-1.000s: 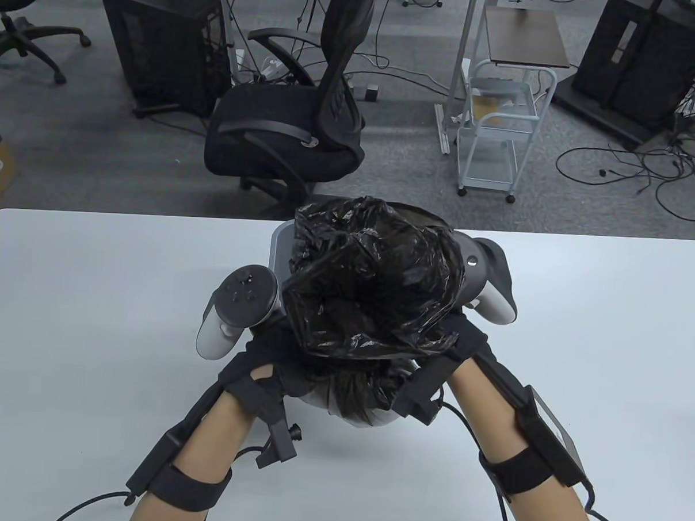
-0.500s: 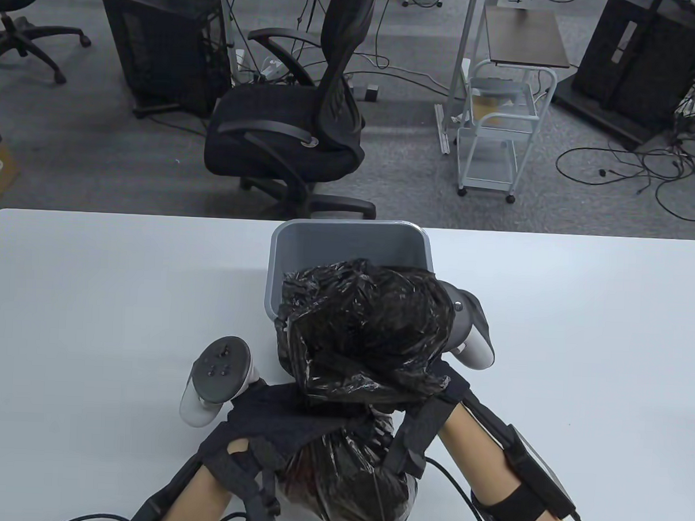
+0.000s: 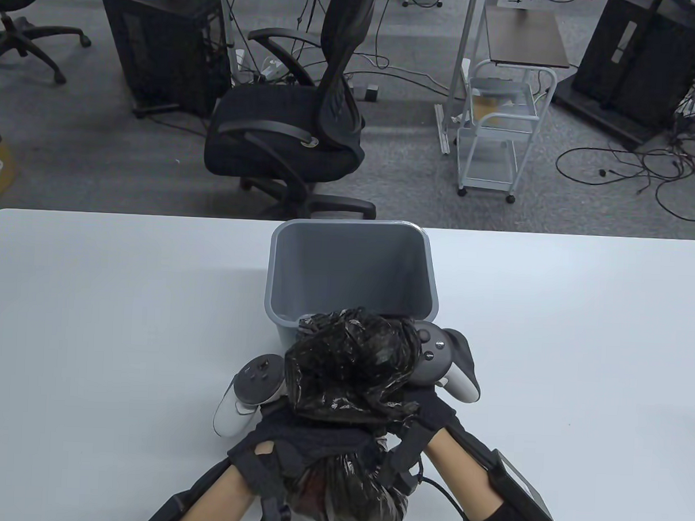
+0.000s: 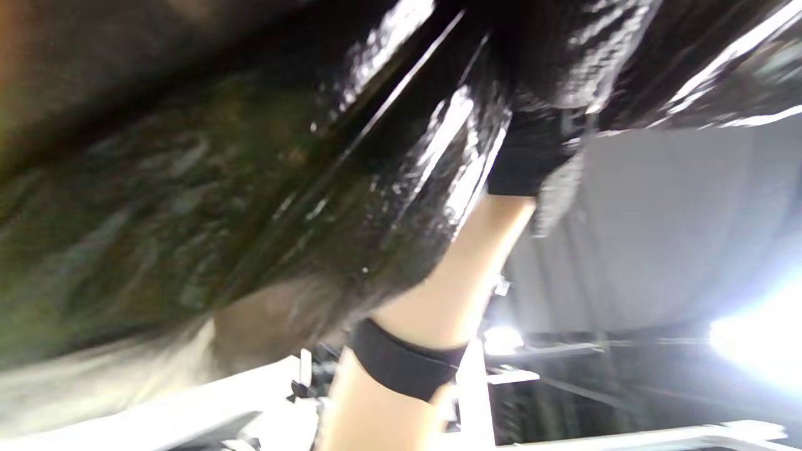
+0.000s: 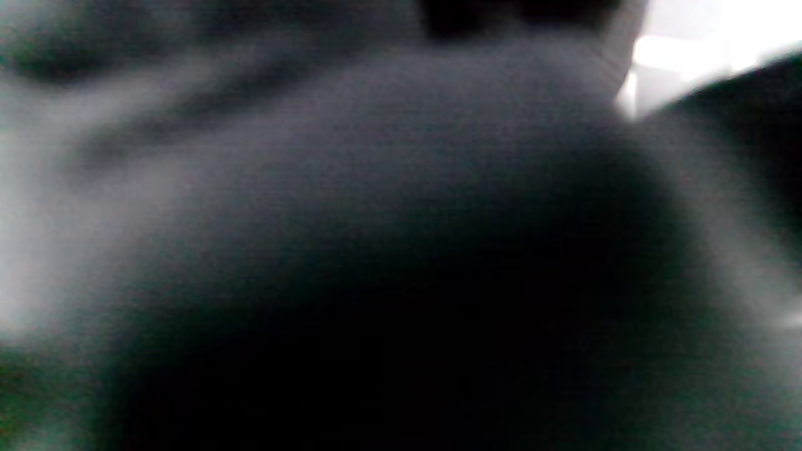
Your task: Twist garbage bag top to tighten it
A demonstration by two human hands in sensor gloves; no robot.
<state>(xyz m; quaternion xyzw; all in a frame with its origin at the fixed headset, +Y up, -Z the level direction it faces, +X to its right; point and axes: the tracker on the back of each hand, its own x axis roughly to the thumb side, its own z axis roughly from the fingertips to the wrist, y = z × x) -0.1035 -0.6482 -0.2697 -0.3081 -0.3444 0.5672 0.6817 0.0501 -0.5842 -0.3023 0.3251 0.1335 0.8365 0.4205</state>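
Note:
A filled black garbage bag (image 3: 343,496) stands on the white table (image 3: 109,319) at the near edge, in front of the grey bin (image 3: 353,266). Its loose top (image 3: 351,367) flares up above my hands. My left hand (image 3: 311,437) grips the bag's neck from the left and near side. My right hand (image 3: 427,413) grips the neck from the right. In the left wrist view the shiny bag (image 4: 282,188) fills the frame, with my right forearm (image 4: 438,300) beside it. The right wrist view is dark and blurred.
The empty grey bin stands right behind the bag near the table's far edge. Beyond the table are a black office chair (image 3: 296,114), a white trolley (image 3: 497,123) and computer towers with cables on the floor.
Both hands lifted the bag out of the bin and brought it toward me, down onto the table. The bin now shows empty. The loose top is bunched smaller.

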